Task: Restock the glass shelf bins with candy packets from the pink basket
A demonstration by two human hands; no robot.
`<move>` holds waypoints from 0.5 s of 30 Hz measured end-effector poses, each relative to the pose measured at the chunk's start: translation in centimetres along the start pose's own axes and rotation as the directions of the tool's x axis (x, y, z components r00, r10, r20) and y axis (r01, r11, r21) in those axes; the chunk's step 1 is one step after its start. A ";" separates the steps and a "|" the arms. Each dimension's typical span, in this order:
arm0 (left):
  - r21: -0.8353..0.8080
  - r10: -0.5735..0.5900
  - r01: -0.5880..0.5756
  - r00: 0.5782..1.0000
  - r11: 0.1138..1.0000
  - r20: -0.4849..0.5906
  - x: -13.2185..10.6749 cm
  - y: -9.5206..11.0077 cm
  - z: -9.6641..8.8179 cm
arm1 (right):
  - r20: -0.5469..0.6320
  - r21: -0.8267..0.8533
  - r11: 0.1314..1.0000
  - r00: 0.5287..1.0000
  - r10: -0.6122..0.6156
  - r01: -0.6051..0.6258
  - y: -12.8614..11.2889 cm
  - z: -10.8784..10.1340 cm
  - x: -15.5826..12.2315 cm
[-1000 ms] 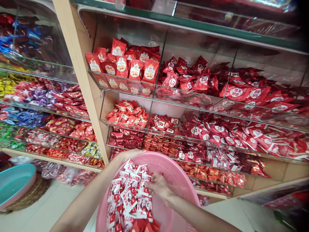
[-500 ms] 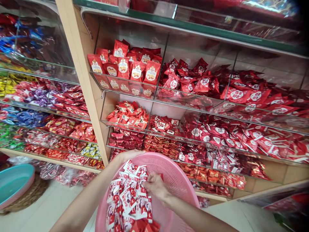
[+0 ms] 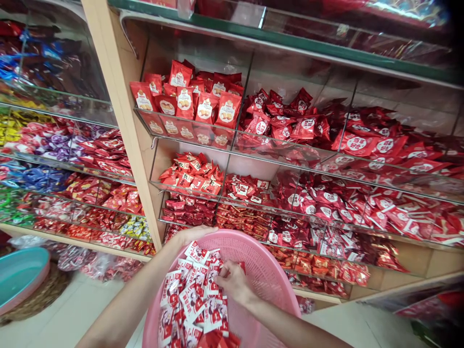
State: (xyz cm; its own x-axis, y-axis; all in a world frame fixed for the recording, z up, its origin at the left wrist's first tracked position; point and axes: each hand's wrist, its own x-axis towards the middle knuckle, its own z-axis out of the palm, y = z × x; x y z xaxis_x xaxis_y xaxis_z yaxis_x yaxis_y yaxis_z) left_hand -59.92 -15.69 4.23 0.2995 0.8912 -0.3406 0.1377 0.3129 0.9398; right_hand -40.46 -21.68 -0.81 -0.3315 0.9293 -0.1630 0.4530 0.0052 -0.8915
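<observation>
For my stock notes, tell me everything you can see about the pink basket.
The pink basket is round plastic with perforated mesh walls and a smooth rim. Held low before the shelves, it looks tilted toward the viewer. The left hand curls over the far rim. Red-and-white sachets heap inside, and the right hand reaches in among them. Its near edge runs out of view.
</observation>
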 end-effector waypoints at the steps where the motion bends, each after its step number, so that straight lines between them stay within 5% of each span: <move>1: 0.003 0.000 0.000 1.000 1.000 0.011 0.1 -0.1 -0.1 | 0.004 -0.002 1.000 1.000 0.002 -0.002 0.1 -0.1 -0.1; 8: -0.004 -0.028 0.028 0.999 1.000 0.047 0.9 -1.0 -0.7 | -0.003 -0.061 0.994 0.996 -0.092 0.092 -2.5 -4.2 -0.2; 11: 0.059 -0.048 0.048 0.999 0.997 0.013 1.6 -1.2 -0.7 | -0.030 -0.008 0.964 0.964 -0.265 0.265 -7.0 -8.1 0.0; 15: 0.115 0.020 -0.018 1.000 0.993 -0.016 2.4 -1.4 -0.8 | -0.192 -0.117 0.878 0.857 -0.478 0.464 -14.5 -14.1 -0.2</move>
State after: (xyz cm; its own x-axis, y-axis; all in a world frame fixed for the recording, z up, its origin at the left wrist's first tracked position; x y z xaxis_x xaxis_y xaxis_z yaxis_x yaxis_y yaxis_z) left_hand -60.17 -13.68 2.10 0.2868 0.9025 -0.3213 0.2399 0.2570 0.9361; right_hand -35.30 -16.70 18.15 -0.3418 0.8648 0.3677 0.3409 0.4788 -0.8090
